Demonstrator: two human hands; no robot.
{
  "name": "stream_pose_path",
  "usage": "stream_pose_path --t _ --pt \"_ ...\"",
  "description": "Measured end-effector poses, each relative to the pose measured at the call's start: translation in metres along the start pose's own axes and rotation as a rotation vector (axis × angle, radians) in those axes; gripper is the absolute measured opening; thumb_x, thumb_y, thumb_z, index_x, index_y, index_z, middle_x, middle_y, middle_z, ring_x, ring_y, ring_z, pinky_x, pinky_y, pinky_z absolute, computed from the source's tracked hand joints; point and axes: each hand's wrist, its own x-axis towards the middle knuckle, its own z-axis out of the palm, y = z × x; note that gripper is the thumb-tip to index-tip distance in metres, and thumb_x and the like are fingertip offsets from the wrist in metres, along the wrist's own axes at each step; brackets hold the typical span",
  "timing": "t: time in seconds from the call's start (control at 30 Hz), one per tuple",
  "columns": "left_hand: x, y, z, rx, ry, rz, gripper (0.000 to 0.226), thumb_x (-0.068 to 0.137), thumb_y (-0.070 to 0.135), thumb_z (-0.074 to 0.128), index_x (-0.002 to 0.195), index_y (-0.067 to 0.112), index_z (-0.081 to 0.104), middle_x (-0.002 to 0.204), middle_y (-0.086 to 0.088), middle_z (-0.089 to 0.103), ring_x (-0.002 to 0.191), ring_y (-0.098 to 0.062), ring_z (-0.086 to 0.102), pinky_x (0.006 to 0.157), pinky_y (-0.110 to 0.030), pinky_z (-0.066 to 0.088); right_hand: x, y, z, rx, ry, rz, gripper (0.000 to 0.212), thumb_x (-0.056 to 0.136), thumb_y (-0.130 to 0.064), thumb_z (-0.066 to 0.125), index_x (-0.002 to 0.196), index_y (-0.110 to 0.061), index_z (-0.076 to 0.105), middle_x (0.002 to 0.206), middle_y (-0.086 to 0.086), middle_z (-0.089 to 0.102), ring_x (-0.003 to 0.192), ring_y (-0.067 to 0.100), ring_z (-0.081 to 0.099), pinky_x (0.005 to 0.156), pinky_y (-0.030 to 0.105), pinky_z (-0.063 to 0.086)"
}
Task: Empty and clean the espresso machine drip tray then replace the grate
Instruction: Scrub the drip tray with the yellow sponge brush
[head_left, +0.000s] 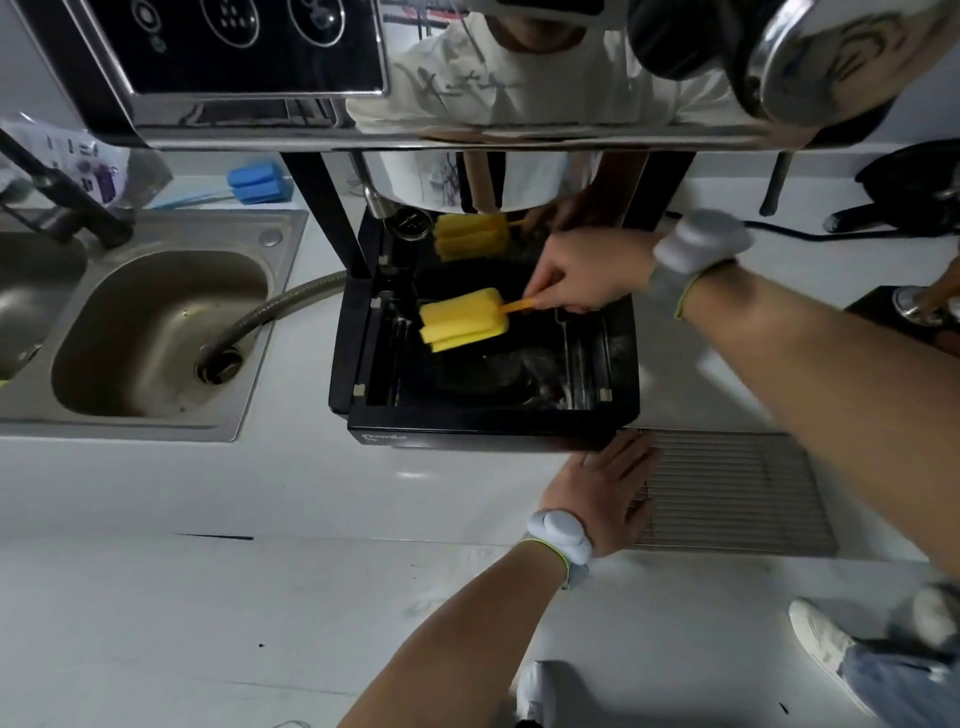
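Note:
The black drip tray (488, 423) sits open under the chrome espresso machine (467, 119), its grate off. My right hand (587, 275) grips the orange handle of a yellow sponge brush (462, 319), whose foam head is inside the tray at its left part. My left hand (605, 488) lies flat with fingers spread on the counter, touching the tray's front right corner and the left edge of the metal grate (727, 488). That grate lies flat on the counter to the right of the tray.
A steel sink (156, 332) with a flexible hose (280, 306) lies to the left. A blue sponge brush (260, 179) rests behind the sink. A black base with a chrome part (914, 312) stands at far right. White counter (260, 493) spreads in front.

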Motion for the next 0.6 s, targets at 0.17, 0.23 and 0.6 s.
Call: stream_pose_path --t 0.17,0.23,0.6 --pt "0.001 -0.001 0.003 0.009 -0.007 -0.006 0.060 0.096 0.045 0.041 0.150 0.020 0.033 0.161 0.005 0.026 0.149 -0.015 0.019 0.104 -0.038 0.034 0.008 -0.016 0.037 0.025 -0.049 0.011 0.024 0.093 -0.030 0.055 0.105 -0.026 0.075 0.051 -0.010 0.060 0.049 0.011 0.055 0.052 0.022 0.043" --pt "0.001 -0.002 0.004 0.000 0.000 -0.003 0.060 0.096 0.045 0.041 0.150 0.020 0.034 0.161 0.005 0.026 0.149 -0.015 0.019 0.104 -0.038 0.033 0.000 -0.004 0.033 0.071 -0.245 0.094 0.023 0.093 -0.027 0.056 0.098 -0.022 0.077 0.048 -0.003 0.057 0.041 0.015 0.047 0.046 0.023 0.038" --pt "0.001 -0.002 0.004 0.000 0.028 0.004 0.058 0.095 0.044 0.042 0.149 0.021 0.036 0.159 0.005 0.029 0.148 -0.013 0.020 0.106 -0.038 0.034 -0.016 0.015 -0.015 -0.172 0.119 0.115 0.023 0.092 -0.026 0.057 0.102 -0.024 0.077 0.062 -0.008 0.064 0.064 0.016 0.056 0.062 0.026 0.043"
